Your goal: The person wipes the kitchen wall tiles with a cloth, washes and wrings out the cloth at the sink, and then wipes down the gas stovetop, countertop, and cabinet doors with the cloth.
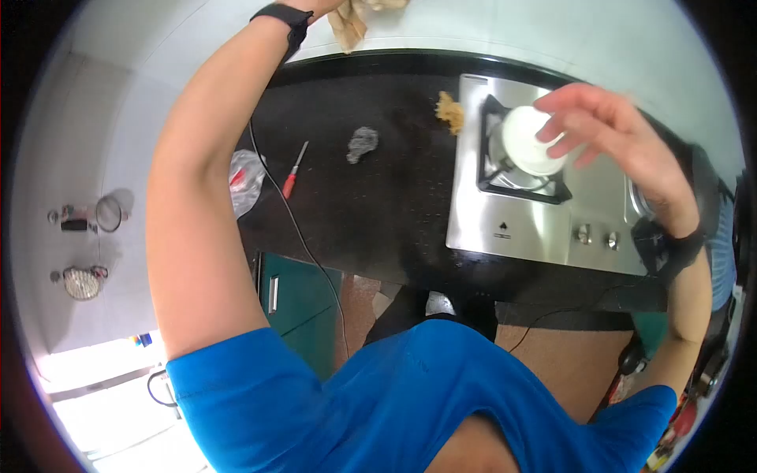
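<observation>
My right hand (pixel 611 130), its fingers apart and curved, is over the right edge of a round white dish (pixel 524 142); contact between them cannot be made out. That dish sits on the black burner grate (pixel 490 177) of a steel gas stove (pixel 528 229). At the top edge, only the wrist and a bit of my left hand (pixel 322 5) show, and its fingers are out of frame. Beside it is a tan cloth (pixel 347 30); whether the hand grips it is hidden.
On the black counter (pixel 378 213) lie a yellow scrubber (pixel 449 113) against the stove, a grey steel-wool pad (pixel 363 145), a red-handled screwdriver (pixel 290 184) and a clear plastic bag (pixel 247 185). A thin cable (pixel 296 225) crosses the counter and hangs over its front edge.
</observation>
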### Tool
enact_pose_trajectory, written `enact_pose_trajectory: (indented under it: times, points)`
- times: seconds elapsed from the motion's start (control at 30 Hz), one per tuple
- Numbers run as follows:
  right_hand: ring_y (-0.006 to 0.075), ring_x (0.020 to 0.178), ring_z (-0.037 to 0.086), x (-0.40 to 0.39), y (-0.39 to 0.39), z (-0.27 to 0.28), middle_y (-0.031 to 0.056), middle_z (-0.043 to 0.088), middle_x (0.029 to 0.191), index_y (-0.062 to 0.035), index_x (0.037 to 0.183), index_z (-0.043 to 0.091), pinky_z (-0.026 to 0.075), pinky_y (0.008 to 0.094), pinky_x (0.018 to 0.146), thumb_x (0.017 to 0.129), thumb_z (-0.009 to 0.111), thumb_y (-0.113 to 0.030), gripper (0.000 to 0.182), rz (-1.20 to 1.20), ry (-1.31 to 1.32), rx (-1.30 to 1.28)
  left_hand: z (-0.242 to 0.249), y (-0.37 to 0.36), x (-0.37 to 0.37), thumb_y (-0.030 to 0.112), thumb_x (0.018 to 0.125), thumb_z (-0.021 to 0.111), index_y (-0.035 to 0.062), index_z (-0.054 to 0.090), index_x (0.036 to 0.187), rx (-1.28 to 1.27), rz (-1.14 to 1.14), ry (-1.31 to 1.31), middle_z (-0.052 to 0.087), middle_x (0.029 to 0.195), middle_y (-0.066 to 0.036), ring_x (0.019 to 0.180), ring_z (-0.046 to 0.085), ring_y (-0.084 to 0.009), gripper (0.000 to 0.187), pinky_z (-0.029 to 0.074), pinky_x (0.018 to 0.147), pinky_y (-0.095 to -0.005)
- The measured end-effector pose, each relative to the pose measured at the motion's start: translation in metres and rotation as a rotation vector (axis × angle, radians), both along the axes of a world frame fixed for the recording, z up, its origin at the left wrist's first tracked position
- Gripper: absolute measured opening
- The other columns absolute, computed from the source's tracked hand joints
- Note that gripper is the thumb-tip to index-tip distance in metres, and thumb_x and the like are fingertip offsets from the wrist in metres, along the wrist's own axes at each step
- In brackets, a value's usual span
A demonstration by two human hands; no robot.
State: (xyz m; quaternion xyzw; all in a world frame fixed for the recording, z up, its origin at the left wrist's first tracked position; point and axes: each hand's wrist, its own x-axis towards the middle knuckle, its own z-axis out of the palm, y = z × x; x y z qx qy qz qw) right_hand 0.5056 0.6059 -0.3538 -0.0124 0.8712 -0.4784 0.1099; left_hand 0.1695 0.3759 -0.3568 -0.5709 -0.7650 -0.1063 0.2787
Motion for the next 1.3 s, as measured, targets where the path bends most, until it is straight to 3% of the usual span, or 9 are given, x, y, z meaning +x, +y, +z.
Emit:
enact_pose_trajectory:
  times: [0.03,0.07,0.1,0.2,0.33,0.43,0.67,1.03,1.3]
  points:
    - [0.0107,0.092,0.067,-0.007,-0.023,0.002,0.0047,0.07,0.105,-0.0084,0.128,0.059,0.051,0.0222,0.073,0.101,0.053,-0.032,0.037,0.04,-0.027,-0.019,0.008,-0.024,0.007,0.017,0.089,0.057,0.0049,0.061,0.109,0.19,0.017,-0.295,0.06,0.112,-0.019,0.103,0.056,-0.0373,0.024,0.047,0.091,-0.0386]
    - [0.0111,0.093,0.066,-0.013,-0.045,0.003,0.0053,0.07,0.106,-0.0084,0.128,0.059,0.051,0.0229,0.073,0.101,0.053,-0.032,0.036,0.077,-0.051,-0.088,0.009,-0.061,0.003,0.016,0.083,0.064,0.0037,0.062,0.109,0.051,-0.047,0.342,0.063,0.109,-0.019,0.1,0.059,-0.0365,0.029,0.048,0.09,-0.0392]
    - [0.0115,0.095,0.066,-0.019,-0.065,0.002,0.006,0.069,0.108,-0.0083,0.128,0.058,0.052,0.0236,0.074,0.101,0.054,-0.031,0.036,0.115,-0.076,-0.157,0.02,-0.085,0.018,0.016,0.083,0.064,0.0037,0.062,0.109,0.057,-0.025,0.354,0.063,0.109,-0.019,0.1,0.059,-0.0365,0.029,0.048,0.09,-0.0392]
    - [0.0137,0.1,0.064,-0.032,-0.118,-0.004,0.0073,0.066,0.117,-0.0079,0.135,0.051,0.052,0.0263,0.078,0.099,0.059,-0.034,0.045,0.227,-0.102,-0.255,0.018,-0.164,0.061,0.016,0.082,0.068,0.0023,0.061,0.117,0.249,-0.004,-0.661,0.069,0.108,-0.016,0.095,0.065,-0.0274,0.038,0.052,0.084,-0.0373]
    - [0.0164,0.105,0.064,-0.034,-0.193,-0.015,0.0102,0.06,0.129,-0.0081,0.14,0.046,0.052,0.0305,0.083,0.095,0.063,-0.038,0.057,0.331,-0.073,-0.379,0.015,-0.253,0.107,0.023,0.085,0.07,0.0007,0.059,0.122,0.091,0.189,-0.498,0.071,0.103,-0.011,0.092,0.065,-0.0195,0.045,0.052,0.084,-0.0305]
    - [0.0193,0.109,0.063,-0.017,-0.265,-0.028,0.0134,0.051,0.139,-0.0074,0.145,0.04,0.051,0.0325,0.084,0.09,0.068,-0.041,0.07,0.403,-0.011,-0.427,0.047,-0.3,0.247,0.019,0.084,0.069,0.0008,0.06,0.121,0.324,0.504,-0.881,0.071,0.097,-0.009,0.087,0.066,-0.0156,0.043,0.053,0.08,-0.0294]
    - [0.0164,0.104,0.065,0.055,-0.459,-0.047,0.0102,0.06,0.124,-0.0032,0.14,0.039,0.051,0.0289,0.082,0.089,0.071,-0.033,0.067,0.828,-0.244,-0.64,0.056,-0.42,0.446,0.015,0.078,0.067,-0.0003,0.065,0.115,0.439,0.976,-0.758,0.072,0.1,-0.011,0.092,0.067,-0.0179,0.04,0.053,0.083,-0.0305]
    - [0.0133,0.093,0.069,0.273,-0.847,-0.076,0.0038,0.068,0.113,-0.0047,0.123,0.059,0.049,0.0222,0.077,0.097,0.062,-0.035,0.039,1.218,-0.387,-0.459,-0.034,-0.762,0.758,0.022,0.088,0.067,0.0036,0.065,0.116,1.128,1.123,-0.864,0.066,0.099,0.0,0.086,0.06,-0.0081,0.034,0.049,0.077,-0.0244]
    - [0.0095,0.085,0.068,0.23,-0.941,-0.138,0.0014,0.07,0.104,-0.0072,0.118,0.064,0.048,0.021,0.07,0.094,0.068,-0.035,0.037,1.243,-0.308,-0.369,-0.122,-0.817,0.756,0.028,0.09,0.07,0.0035,0.068,0.109,1.743,1.207,-1.064,0.067,0.102,-0.004,0.085,0.063,-0.0112,0.031,0.051,0.074,-0.0259]
